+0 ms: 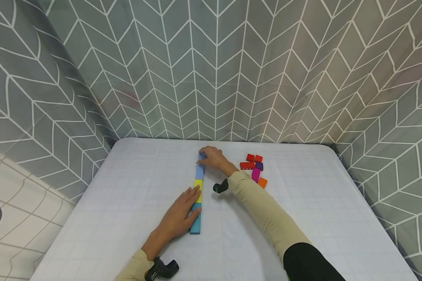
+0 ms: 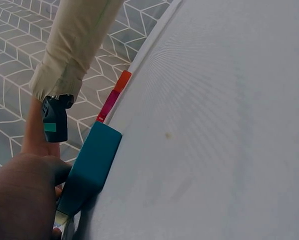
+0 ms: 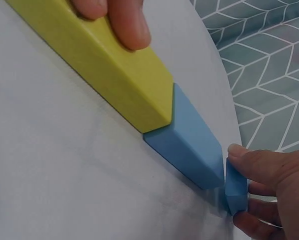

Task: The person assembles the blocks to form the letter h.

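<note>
A straight row runs away from the near side: teal block (image 1: 195,226) (image 2: 93,162), yellow block (image 1: 198,183) (image 3: 99,65), light blue block (image 1: 199,172) (image 3: 192,142). At its far end, my right hand (image 1: 215,159) (image 3: 284,182) pinches a small blue block (image 1: 201,156) (image 3: 236,185) between thumb and fingers; in the right wrist view a narrow gap parts it from the light blue one. My left hand (image 1: 177,217) (image 2: 22,195) lies over the row, fingers extended onto the yellow block and thumb against the teal one. Two fingertips (image 3: 132,30) show on the yellow block's top.
Right of the row lie red blocks (image 1: 247,166), a purple block (image 1: 259,166), a magenta block (image 1: 255,175) and an orange block (image 1: 262,182). The white-covered table (image 1: 133,175) ends at a patterned curtain (image 1: 225,78). My right forearm (image 1: 267,210) reaches across the table.
</note>
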`<state>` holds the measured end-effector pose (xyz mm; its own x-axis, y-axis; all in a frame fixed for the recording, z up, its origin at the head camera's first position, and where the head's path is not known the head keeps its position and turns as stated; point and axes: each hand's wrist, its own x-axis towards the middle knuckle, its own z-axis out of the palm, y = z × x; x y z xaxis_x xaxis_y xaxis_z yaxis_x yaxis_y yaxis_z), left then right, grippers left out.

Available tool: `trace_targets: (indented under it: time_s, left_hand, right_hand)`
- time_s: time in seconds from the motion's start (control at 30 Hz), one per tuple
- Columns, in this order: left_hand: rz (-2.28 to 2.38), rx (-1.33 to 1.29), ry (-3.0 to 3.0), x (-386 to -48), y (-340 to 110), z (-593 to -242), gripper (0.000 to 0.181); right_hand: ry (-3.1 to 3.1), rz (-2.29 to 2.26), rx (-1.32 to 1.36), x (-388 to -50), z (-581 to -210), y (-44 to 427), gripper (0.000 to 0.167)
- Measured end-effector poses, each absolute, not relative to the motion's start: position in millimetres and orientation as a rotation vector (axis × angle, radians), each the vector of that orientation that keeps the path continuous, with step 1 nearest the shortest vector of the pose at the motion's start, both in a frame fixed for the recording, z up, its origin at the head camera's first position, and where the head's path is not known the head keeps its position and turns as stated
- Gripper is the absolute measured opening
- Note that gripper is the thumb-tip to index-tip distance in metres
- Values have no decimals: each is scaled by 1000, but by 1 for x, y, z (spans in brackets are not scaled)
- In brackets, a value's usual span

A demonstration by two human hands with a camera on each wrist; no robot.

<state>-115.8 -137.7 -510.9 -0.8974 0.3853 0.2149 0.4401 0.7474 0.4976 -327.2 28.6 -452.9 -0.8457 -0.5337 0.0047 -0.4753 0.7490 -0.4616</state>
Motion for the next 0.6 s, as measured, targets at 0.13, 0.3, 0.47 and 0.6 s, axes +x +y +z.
trace_targets:
  time_s: [0.13, 0.3, 0.47, 0.6]
  left_hand:
    - [-856, -681, -2835, -116, -138, -512, 61]
    - [-861, -685, -2842, -116, -139, -513, 61]
    - [-845, -689, -2837, -115, -139, -512, 61]
    - [-829, -689, -2815, -116, -138, -514, 60]
  right_hand:
    - [2815, -688, -813, -326, -453, 27, 51]
    - [2810, -675, -805, -324, -455, 26, 51]
    - [2804, -693, -814, -325, -456, 25, 50]
    - [2801, -691, -822, -325, -458, 25, 50]
